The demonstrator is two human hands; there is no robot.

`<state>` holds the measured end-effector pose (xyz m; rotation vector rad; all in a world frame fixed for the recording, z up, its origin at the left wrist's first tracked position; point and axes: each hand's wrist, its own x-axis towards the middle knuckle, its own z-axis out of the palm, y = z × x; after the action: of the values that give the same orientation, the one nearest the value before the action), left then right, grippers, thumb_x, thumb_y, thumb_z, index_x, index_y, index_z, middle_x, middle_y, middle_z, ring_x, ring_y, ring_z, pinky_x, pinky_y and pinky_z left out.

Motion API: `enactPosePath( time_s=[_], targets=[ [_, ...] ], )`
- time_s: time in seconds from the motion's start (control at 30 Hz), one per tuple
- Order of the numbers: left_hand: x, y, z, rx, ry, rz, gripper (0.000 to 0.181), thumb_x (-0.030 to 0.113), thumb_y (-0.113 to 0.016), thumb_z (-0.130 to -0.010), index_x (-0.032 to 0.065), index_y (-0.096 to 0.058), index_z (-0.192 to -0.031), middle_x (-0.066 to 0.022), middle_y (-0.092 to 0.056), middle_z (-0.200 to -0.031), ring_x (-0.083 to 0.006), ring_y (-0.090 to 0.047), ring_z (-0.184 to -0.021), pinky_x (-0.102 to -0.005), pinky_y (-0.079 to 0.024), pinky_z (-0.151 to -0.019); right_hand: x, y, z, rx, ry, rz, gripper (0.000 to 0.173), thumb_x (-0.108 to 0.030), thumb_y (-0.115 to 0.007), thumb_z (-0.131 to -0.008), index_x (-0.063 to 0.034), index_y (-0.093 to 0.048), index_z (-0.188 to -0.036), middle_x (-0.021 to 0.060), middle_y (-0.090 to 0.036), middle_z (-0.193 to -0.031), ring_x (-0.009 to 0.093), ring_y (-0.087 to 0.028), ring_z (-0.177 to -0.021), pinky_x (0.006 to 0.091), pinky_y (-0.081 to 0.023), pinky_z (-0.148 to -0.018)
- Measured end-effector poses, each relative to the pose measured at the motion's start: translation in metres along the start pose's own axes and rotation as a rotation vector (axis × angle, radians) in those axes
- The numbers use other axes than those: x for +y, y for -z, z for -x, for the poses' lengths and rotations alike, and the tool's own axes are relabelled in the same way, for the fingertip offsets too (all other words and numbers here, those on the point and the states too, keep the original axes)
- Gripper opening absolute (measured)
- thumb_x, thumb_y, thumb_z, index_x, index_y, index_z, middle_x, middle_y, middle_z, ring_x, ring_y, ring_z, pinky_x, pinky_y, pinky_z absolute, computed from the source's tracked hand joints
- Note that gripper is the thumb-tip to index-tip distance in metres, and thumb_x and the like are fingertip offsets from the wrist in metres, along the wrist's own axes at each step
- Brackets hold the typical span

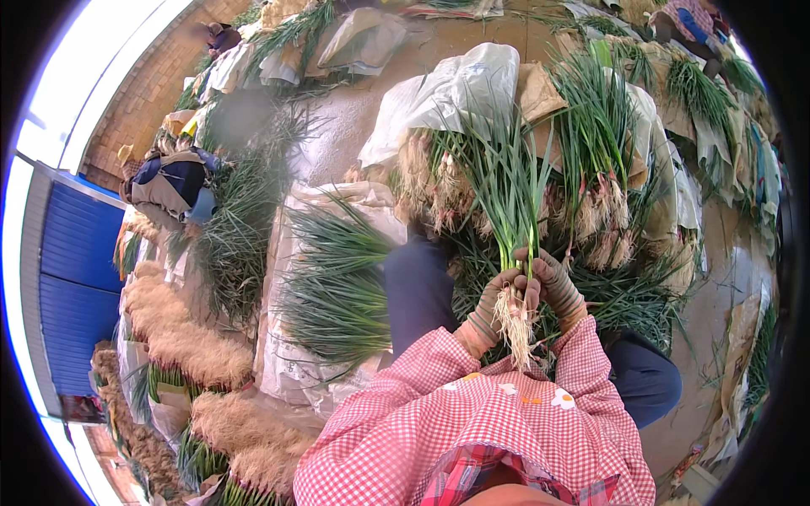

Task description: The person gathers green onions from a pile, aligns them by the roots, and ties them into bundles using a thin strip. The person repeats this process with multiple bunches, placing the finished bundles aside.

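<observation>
My left hand (pixel 497 303), in a striped glove, is closed around the lower stems of a bunch of green onions (pixel 506 215), just above its pale roots. The gloved right hand (pixel 547 284) grips stems on the bunch's right side, its fingers close to the left ones. The leaves point away from me and the roots hang toward my chest. Beyond my hands lie more unsorted green onions (pixel 598 139) with reddish bases and dry roots, partly under a white plastic sheet (pixel 443 95). Loose leaves lie around and below my hands.
Left of my knee, green onions (pixel 342 284) rest on a white woven sack (pixel 278 354). Farther left are bundles with bushy roots (pixel 183 329) and a heap of leaves (pixel 237 240). A person (pixel 174 183) bends at the upper left; another (pixel 690 28) is at the upper right.
</observation>
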<state>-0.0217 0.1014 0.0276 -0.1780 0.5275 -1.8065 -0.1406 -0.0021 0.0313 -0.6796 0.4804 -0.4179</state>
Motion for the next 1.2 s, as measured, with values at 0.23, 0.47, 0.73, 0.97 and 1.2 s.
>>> enactPosePath(
  time_s=[0.23, 0.47, 0.73, 0.97, 1.2],
  targets=[
    [0.016, -0.060, 0.029, -0.112, -0.250, -0.423, 0.023, 0.018, -0.053, -0.094, -0.0031, -0.061, -0.099, -0.0142, -0.062, -0.089, -0.0265, -0.060, -0.074, -0.0341, -0.056, -0.068, 0.016, -0.010, 0.028, 0.226, 0.234, 1.680, 0.027, -0.033, -0.064, -0.087, -0.0057, -0.065, -0.089, 0.0146, -0.064, -0.080, 0.031, -0.062, -0.069, 0.0402, -0.048, -0.062],
    [0.007, -0.069, -0.030, -0.024, -0.318, -0.732, 0.048, -0.001, -0.059, -0.080, 0.0058, -0.051, -0.127, -0.0122, -0.063, -0.114, -0.0305, -0.059, -0.112, -0.0378, -0.058, -0.083, 0.028, 0.098, 0.063, 0.223, -0.593, 1.521, 0.054, -0.045, -0.061, -0.087, -0.0134, -0.054, -0.131, 0.0155, -0.064, -0.115, 0.033, -0.060, -0.109, 0.0408, -0.046, -0.094],
    [0.041, 0.031, -0.074, 0.318, -0.262, -0.829, 0.029, 0.011, -0.062, -0.086, 0.0035, -0.051, -0.112, -0.0051, -0.058, -0.074, -0.0147, -0.052, -0.064, -0.0278, -0.043, -0.057, 0.009, 0.136, -0.027, 0.690, -0.315, 0.580, 0.044, -0.031, -0.065, -0.086, -0.0035, -0.059, -0.120, 0.0139, -0.067, -0.100, 0.025, -0.062, -0.087, 0.0352, -0.049, -0.079],
    [0.035, 0.045, -0.086, 0.453, -0.382, -1.012, 0.017, 0.015, -0.059, -0.083, 0.0039, -0.054, -0.071, -0.0068, -0.054, -0.067, -0.0209, -0.057, -0.063, -0.0342, -0.047, -0.062, 0.062, 0.111, 0.025, 0.230, -0.028, 1.570, 0.036, -0.017, -0.056, -0.093, -0.0041, -0.055, -0.127, 0.0049, -0.064, -0.104, 0.018, -0.062, -0.088, 0.0294, -0.052, -0.079],
    [0.022, 0.046, -0.074, 0.483, -0.349, -0.908, 0.010, 0.008, -0.054, -0.081, 0.0020, -0.048, -0.075, -0.0124, -0.055, -0.067, -0.0253, -0.058, -0.062, -0.0364, -0.049, -0.054, 0.018, 0.076, -0.004, 0.224, -0.068, -0.132, 0.040, -0.041, -0.067, -0.088, -0.0111, -0.055, -0.111, 0.0013, -0.060, -0.080, 0.011, -0.057, -0.056, 0.0248, -0.047, -0.048]
  ],
)
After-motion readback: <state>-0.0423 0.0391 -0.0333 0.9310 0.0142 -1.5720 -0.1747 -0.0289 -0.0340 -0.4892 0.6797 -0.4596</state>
